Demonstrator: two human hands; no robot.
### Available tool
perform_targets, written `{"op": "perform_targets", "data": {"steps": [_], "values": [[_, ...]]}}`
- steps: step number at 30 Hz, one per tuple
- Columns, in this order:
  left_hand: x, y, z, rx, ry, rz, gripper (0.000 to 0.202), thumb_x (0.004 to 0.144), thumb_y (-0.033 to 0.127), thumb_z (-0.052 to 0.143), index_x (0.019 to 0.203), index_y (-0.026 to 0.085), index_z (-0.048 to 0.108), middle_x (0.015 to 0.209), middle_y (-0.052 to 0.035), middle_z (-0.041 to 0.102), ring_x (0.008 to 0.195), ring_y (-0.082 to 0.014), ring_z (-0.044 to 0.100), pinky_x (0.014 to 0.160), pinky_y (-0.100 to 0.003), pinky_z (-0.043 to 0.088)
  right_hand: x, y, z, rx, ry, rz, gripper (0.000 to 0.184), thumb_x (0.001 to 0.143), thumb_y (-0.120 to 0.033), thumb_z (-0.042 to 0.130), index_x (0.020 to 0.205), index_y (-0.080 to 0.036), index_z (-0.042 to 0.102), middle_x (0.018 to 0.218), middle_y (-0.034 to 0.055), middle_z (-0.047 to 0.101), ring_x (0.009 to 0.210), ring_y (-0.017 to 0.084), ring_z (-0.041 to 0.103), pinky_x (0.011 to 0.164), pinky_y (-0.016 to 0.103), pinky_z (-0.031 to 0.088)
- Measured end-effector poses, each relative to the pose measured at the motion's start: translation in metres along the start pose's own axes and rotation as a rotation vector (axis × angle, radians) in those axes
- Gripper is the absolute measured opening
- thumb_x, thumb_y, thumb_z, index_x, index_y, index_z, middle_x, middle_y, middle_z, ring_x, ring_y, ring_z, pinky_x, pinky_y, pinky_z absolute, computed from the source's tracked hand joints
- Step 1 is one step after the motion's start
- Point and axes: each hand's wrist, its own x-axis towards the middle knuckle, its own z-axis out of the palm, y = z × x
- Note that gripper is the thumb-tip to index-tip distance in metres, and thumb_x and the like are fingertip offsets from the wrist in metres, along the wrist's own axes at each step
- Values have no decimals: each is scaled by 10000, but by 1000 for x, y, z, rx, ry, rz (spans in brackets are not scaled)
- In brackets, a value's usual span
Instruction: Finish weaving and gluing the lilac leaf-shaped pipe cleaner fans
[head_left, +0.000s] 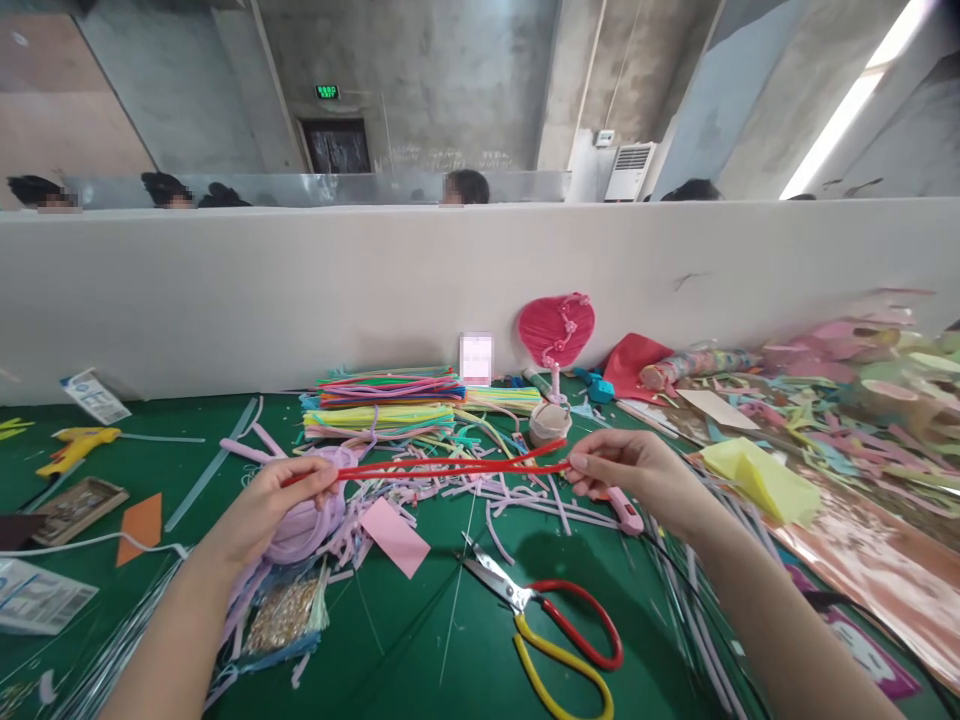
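Observation:
Two red pipe cleaners [450,466] stretch level between my hands above the green table. My left hand [304,485] pinches them at their left end. At the right, my right hand [611,465] has thumb and finger closed on the end of one, while the other's tip angles up free just short of the fingers. Below them lie open scissors [517,595] with one red and one yellow handle. A coil of lilac pipe cleaners [307,525] rests behind my left hand. Near it are a pink paper card [395,537] and a bag of small golden pieces [285,612].
Bundles of coloured pipe cleaners [382,405] lie at the back, beside a pink round fan-shaped piece [556,330] on a stand. A yellow glue gun [75,448] is at far left. Paper scraps [847,420] pile up at right. A white partition [300,290] closes off the back.

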Motion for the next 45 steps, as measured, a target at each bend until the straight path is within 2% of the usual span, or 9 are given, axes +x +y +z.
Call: {"op": "perform_targets", "data": {"steps": [7,12,15,19,24,28,31,39,45], "values": [[13,8,-11,59,31,42,314,700,504,708,604,207,673,624,-26,591,636,-178,539,599,-245,453,15,-5,0,-258,-144,38,310,774,-478,675,817,-170,672,707,46,699,687,188,672,657,311,531],[20,4,-28,217,7,-23,362,734,546,656,595,212,655,627,-23,575,638,-183,529,593,-234,436,33,-21,10,-762,-114,-59,264,844,-433,583,924,-210,698,879,83,731,788,259,679,700,369,510],[21,3,-33,232,-20,-40,381,762,546,625,589,206,629,627,-17,544,629,-174,506,579,-226,414,44,-31,47,-919,-46,-216,366,854,-438,586,1119,-193,647,1113,133,693,1005,319,638,838,447,488],[22,5,-30,195,-86,-48,342,755,492,649,580,202,597,597,4,499,578,-154,458,522,-220,373,57,-32,127,-981,-306,-476,587,803,-462,680,1290,-172,527,1279,173,604,1228,343,506,980,481,414],[22,4,-32,108,14,-30,328,730,488,664,573,202,630,582,1,544,589,-161,497,551,-235,404,79,-21,189,-1149,-521,-570,204,983,-243,409,1025,-142,581,846,115,704,743,229,670,608,294,411],[27,-7,-42,85,187,-72,373,698,511,686,526,187,620,570,-16,585,620,-170,535,610,-251,426,94,-16,188,-1166,-461,-591,273,1012,-276,343,905,-163,567,767,80,693,655,195,653,514,286,253],[35,-15,-45,48,204,-91,414,692,542,687,509,182,600,552,-13,580,601,-160,529,610,-251,423,96,-13,174,-1180,-396,-542,276,1015,-291,341,893,-171,557,733,65,678,630,184,633,515,290,215],[49,-21,-35,-75,104,-98,378,698,522,717,599,172,615,570,17,545,600,-128,498,595,-224,414,78,-9,147,-1011,-404,-349,297,1018,-321,314,854,-196,527,666,11,594,570,144,540,528,252,255],[51,-32,-41,-273,296,-71,341,700,488,737,684,169,620,646,25,569,605,-110,528,588,-203,460,71,3,137,-1007,-416,-231,303,1008,-327,314,838,-205,533,648,15,566,564,153,517,530,255,267]]}}
